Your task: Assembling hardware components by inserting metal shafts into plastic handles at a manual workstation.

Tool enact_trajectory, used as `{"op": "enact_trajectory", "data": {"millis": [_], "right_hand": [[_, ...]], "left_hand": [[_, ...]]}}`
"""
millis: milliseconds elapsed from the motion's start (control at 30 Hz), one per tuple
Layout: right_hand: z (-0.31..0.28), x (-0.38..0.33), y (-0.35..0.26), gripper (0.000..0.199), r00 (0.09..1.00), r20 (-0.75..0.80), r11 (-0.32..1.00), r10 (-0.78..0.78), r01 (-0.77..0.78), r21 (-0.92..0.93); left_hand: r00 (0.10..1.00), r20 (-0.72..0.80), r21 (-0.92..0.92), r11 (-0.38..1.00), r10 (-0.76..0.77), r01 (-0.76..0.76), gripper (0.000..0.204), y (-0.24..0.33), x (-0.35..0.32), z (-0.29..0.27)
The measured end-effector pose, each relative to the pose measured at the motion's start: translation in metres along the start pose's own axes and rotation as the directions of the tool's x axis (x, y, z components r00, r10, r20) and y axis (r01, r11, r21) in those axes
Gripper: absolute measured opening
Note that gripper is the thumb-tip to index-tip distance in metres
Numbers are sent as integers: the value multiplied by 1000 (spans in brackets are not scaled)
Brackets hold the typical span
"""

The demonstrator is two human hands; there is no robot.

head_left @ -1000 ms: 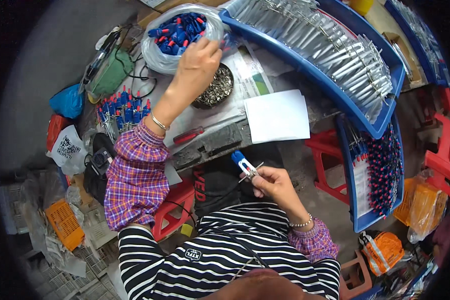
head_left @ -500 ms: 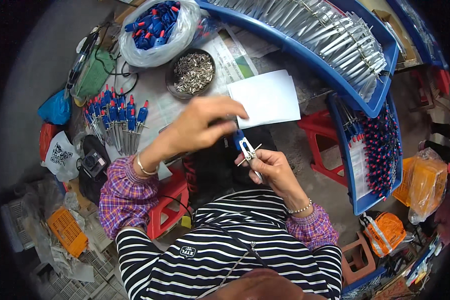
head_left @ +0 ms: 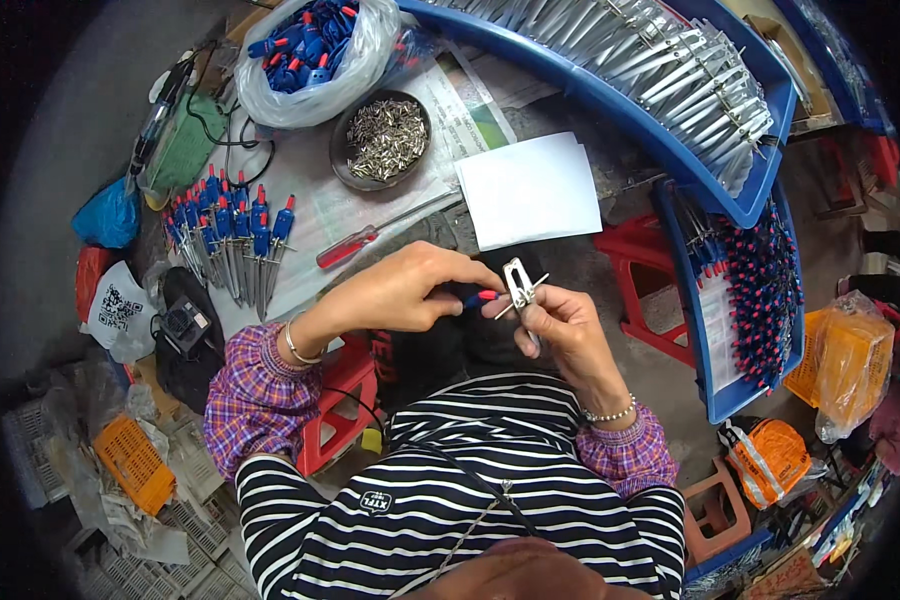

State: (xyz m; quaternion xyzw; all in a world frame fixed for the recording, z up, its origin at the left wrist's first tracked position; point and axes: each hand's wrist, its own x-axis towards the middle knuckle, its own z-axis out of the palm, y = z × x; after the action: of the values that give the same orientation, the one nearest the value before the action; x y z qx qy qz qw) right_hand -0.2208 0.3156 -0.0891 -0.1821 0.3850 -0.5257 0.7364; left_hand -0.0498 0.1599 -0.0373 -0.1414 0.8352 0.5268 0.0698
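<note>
My right hand (head_left: 560,330) grips a small metal compass piece (head_left: 518,285) upright in front of my chest. My left hand (head_left: 405,290) pinches a small blue and red plastic part (head_left: 478,297) and holds it against the side of that metal piece. Both hands meet over my lap, below the workbench edge. A clear bag of blue and red parts (head_left: 305,50) lies at the far left of the bench. Beside it stands a dark bowl of small metal screws (head_left: 382,138).
A row of finished blue-handled pieces (head_left: 232,245) lies on newspaper at the left. A red-handled screwdriver (head_left: 370,235) and white paper sheets (head_left: 530,188) lie near the bench edge. Blue trays (head_left: 670,120) of metal parts curve across the top and right (head_left: 740,300). Red stools (head_left: 640,270) stand below.
My left hand came back from the bag at the far side with a blue and red part. It now holds that part against the metal piece in my right hand.
</note>
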Motion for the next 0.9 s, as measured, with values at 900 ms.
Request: {"op": "enact_trajectory", "data": {"millis": [900], "right_hand": [[12,2,23,15,991,-100,928,-88,45,-370]], "left_hand": [[889,-240,-936,336,-391,-104,16,-16,-8,44]]}}
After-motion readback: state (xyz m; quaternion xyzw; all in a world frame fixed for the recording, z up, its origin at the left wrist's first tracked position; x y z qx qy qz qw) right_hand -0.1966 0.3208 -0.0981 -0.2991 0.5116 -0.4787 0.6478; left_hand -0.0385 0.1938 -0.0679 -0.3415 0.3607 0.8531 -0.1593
